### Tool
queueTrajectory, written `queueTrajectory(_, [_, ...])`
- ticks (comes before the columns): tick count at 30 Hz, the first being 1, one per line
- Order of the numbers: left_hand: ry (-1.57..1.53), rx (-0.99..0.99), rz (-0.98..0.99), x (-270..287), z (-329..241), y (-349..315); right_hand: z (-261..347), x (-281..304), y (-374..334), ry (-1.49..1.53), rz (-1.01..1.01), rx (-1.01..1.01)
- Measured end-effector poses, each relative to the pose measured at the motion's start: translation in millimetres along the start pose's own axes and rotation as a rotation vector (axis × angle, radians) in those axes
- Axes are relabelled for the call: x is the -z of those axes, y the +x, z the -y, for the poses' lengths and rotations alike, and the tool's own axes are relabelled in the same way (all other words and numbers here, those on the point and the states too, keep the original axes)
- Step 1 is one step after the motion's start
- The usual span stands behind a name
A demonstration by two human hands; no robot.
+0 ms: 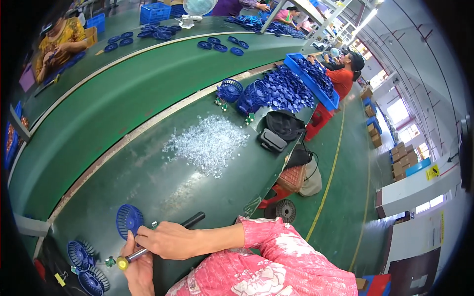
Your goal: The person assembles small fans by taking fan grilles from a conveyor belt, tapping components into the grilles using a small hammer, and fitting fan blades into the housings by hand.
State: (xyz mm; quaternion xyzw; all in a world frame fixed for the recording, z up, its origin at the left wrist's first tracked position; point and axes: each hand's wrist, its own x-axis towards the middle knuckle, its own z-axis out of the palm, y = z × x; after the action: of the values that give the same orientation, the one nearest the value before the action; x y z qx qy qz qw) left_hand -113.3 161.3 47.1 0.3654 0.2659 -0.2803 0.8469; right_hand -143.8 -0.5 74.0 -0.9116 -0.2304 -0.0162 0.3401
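Note:
At the lower left, a blue slatted round plastic housing [129, 221] is tilted on its side above the bench. My left hand [139, 271] is closed on its lower edge, with the thumb up against it. My right hand [170, 240] is closed, its fingertips at the same edge. A rod-shaped tool [193, 220] with a black end and a yellow round end passes through my right hand; its middle is hidden. Beside my left hand lie a small green circuit board [110, 261] and more blue slatted housings [91, 281].
A heap of small clear plastic pieces [210, 143] covers mid-bench. Beyond are blue housings [254, 93], a pile of blue discs [286, 89], a blue crate [311, 79] and a black bag [284, 126]. A green conveyor belt [123, 103] runs alongside. Co-workers sit farther off.

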Motion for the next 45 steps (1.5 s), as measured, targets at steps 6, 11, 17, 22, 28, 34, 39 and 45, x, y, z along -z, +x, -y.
queueTrajectory(6, [0.202, 0.047, 0.113, 27, -13, -11, -13, -25, 9, 0.102, -0.016, 0.093])
queueTrajectory(11, [0.561, -0.231, 0.192, 40, -3, -27, -8, 2, 14, 0.668, -0.147, -0.525])
queueTrajectory(17, [1.638, -1.373, 0.151, 28, 10, -25, -47, 5, 34, 0.845, -0.008, -0.911])
queueTrajectory(22, [1.748, -1.400, 0.148, 32, 11, -6, -56, 11, 27, 0.087, 0.058, -0.567])
queueTrajectory(28, [1.734, -1.408, 0.151, 35, 14, -5, -26, 32, -2, 0.176, -0.239, -0.447])
queueTrajectory(34, [1.719, -1.421, 0.153, 32, 15, -5, -30, 0, -43, -0.094, -0.105, -0.288])
queueTrajectory(39, [1.746, -1.328, 0.173, 46, -4, -21, -77, 14, -35, -0.187, -0.302, -0.509])
queueTrajectory(45, [1.755, -1.280, -0.019, 59, -27, -26, -85, 11, -42, -0.375, -0.357, -0.499])
